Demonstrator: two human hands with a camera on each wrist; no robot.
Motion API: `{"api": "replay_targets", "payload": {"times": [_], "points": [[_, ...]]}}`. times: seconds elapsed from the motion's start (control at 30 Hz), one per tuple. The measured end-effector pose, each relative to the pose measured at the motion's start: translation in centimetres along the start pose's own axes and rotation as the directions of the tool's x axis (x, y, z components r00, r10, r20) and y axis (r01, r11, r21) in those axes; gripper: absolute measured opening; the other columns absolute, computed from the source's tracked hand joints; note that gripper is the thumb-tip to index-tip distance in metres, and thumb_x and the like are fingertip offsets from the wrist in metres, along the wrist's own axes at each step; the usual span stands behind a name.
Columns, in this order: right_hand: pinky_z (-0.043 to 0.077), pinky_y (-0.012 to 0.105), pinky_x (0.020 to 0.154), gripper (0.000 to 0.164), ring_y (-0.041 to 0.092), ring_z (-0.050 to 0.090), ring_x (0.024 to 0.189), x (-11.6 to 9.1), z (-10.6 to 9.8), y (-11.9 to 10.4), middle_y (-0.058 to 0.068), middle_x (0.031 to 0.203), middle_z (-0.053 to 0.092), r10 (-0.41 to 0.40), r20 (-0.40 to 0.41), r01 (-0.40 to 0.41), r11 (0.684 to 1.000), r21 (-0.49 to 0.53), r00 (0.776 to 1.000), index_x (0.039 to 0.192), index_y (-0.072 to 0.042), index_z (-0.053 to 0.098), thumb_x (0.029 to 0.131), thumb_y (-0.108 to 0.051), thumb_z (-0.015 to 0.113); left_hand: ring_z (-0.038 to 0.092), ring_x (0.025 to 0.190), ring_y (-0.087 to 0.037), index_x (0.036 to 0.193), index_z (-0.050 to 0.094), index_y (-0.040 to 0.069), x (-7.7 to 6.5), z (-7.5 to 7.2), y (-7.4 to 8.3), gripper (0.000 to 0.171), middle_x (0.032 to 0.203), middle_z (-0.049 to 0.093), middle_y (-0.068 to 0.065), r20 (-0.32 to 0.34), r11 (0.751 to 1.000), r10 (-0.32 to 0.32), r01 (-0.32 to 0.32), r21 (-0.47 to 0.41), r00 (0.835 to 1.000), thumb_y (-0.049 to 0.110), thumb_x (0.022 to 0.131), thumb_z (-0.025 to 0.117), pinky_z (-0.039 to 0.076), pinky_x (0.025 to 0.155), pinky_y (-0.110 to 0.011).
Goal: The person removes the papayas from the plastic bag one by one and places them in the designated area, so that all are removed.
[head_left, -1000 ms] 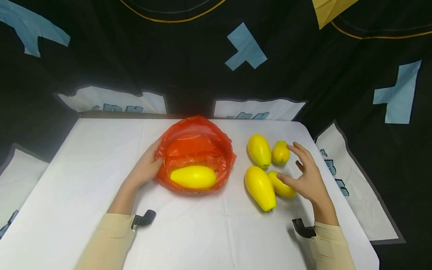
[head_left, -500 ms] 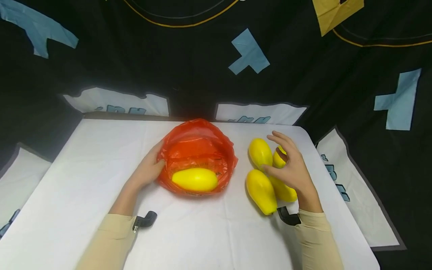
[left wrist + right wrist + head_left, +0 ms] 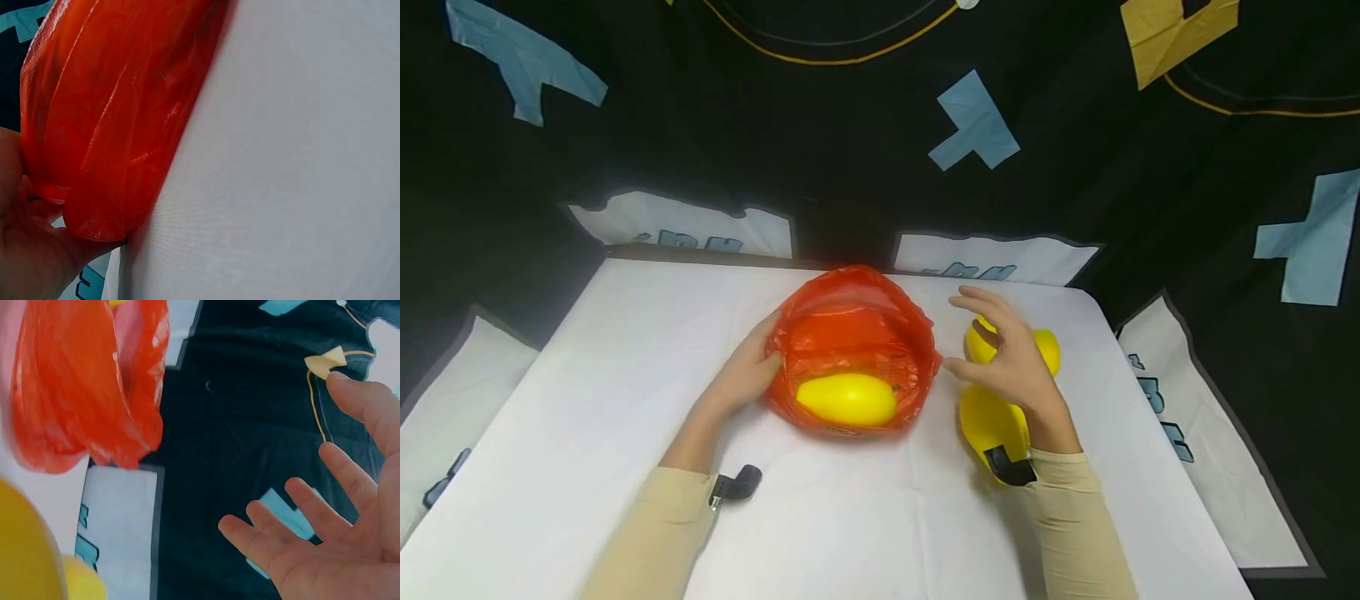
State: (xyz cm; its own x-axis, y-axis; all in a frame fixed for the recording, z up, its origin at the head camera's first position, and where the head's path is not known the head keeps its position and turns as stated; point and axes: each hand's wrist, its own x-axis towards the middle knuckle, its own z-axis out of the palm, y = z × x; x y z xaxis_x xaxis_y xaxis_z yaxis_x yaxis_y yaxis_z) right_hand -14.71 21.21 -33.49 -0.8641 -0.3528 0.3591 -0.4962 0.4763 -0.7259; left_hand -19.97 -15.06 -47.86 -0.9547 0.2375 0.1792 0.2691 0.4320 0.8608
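Note:
A red plastic bag [image 3: 850,321] stands with its mouth toward me, and one long yellow fruit [image 3: 847,400] lies inside it. My left hand [image 3: 743,372] grips the bag's left rim, thumb on the near side; in the left wrist view the bag's wall [image 3: 119,112] fills much of the upper left. At the bag's right side is my right hand [image 3: 1009,360], fingers spread and nothing held, its thumb tip close to the rim. Beneath and behind it lie yellow fruits, a large one [image 3: 988,421] in front and a smaller one [image 3: 1047,350] behind, partly hidden by the hand and wrist.
The white tabletop [image 3: 820,517] lies under everything. A black cloth [image 3: 737,133] with blue and yellow patches hangs behind and at the sides. Dark wrist mounts [image 3: 737,483] stick out from both sleeves.
My right hand has moved left from the yellow fruits to beside the bag's right rim, still holding nothing. My left hand keeps its grip on the bag. The head view has shifted slightly.

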Motion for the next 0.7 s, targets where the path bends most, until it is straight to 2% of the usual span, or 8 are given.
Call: {"api": "replay_targets", "payload": {"times": [0.1, 0.3, 0.33, 0.4, 0.5, 0.7], "points": [[0.043, 0.055, 0.100, 0.066, 0.021, 0.039, 0.132, 0.4, 1.0, 0.3, 0.011, 0.146, 0.043, -0.012, 0.041, 0.011, 1.000, 0.015, 0.999, 0.134, -0.010, 0.057, 0.073, -0.002, 0.081, 0.026, 0.143, -0.025, 0.156, 0.024, 0.018, -0.1, 0.2, 0.2, 0.072, 0.157, 0.030, -0.003, -0.004, 1.000, -0.015, 0.015, 0.006, 1.000, -0.003, 0.092, 0.048, 0.022, 0.115, -0.053], [0.047, 0.048, 0.099, 0.064, 0.013, 0.042, 0.129, 1.5, 3.5, 2.8, -0.008, 0.142, 0.047, -0.019, 0.131, 0.009, 0.997, 0.073, 0.991, 0.132, -0.024, 0.059, 0.074, -0.016, 0.085, 0.028, 0.143, -0.025, 0.156, 0.025, 0.017, 0.0, 0.1, 0.6, 0.072, 0.156, 0.031, -0.004, -0.008, 1.000, 0.011, -0.011, -0.004, 1.000, -0.005, 0.091, 0.047, 0.023, 0.114, -0.053], [0.048, 0.047, 0.098, 0.064, 0.012, 0.043, 0.128, 1.7, 3.9, 3.2, -0.012, 0.141, 0.047, -0.018, 0.146, 0.008, 0.998, 0.068, 0.989, 0.131, -0.028, 0.059, 0.074, -0.018, 0.085, 0.027, 0.143, -0.026, 0.156, 0.025, 0.017, 0.0, 0.1, 0.6, 0.072, 0.156, 0.031, -0.005, -0.008, 1.000, 0.012, -0.012, -0.002, 1.000, -0.005, 0.091, 0.047, 0.023, 0.115, -0.053], [0.048, 0.049, 0.097, 0.065, 0.012, 0.043, 0.127, 2.0, 4.7, 3.3, -0.012, 0.140, 0.047, -0.023, 0.177, 0.014, 0.999, 0.050, 0.984, 0.131, -0.029, 0.059, 0.073, -0.018, 0.085, 0.027, 0.143, -0.025, 0.156, 0.025, 0.016, 0.0, 0.0, 0.6, 0.072, 0.156, 0.031, -0.005, -0.008, 1.000, 0.009, -0.009, 0.003, 1.000, -0.005, 0.091, 0.047, 0.023, 0.115, -0.053], [0.048, 0.045, 0.098, 0.066, 0.009, 0.042, 0.128, 2.5, 5.7, 3.6, -0.017, 0.140, 0.047, -0.041, 0.218, 0.041, 0.999, 0.003, 0.975, 0.131, -0.035, 0.058, 0.073, -0.021, 0.085, 0.027, 0.143, -0.025, 0.156, 0.024, 0.016, -0.1, 0.0, 0.6, 0.073, 0.156, 0.030, -0.005, -0.008, 1.000, 0.001, -0.001, 0.009, 1.000, -0.005, 0.090, 0.048, 0.022, 0.115, -0.052], [0.045, 0.045, 0.102, 0.066, 0.011, 0.043, 0.128, 3.3, 7.5, 3.4, -0.010, 0.137, 0.053, -0.085, 0.305, 0.088, 0.996, 0.002, 0.949, 0.133, -0.027, 0.058, 0.073, -0.022, 0.085, 0.028, 0.142, -0.024, 0.156, 0.023, 0.017, -0.1, 0.0, 0.7, 0.073, 0.156, 0.031, -0.005, -0.011, 1.000, 0.005, -0.005, -0.006, 1.000, -0.005, 0.091, 0.048, 0.024, 0.114, -0.052]]}}
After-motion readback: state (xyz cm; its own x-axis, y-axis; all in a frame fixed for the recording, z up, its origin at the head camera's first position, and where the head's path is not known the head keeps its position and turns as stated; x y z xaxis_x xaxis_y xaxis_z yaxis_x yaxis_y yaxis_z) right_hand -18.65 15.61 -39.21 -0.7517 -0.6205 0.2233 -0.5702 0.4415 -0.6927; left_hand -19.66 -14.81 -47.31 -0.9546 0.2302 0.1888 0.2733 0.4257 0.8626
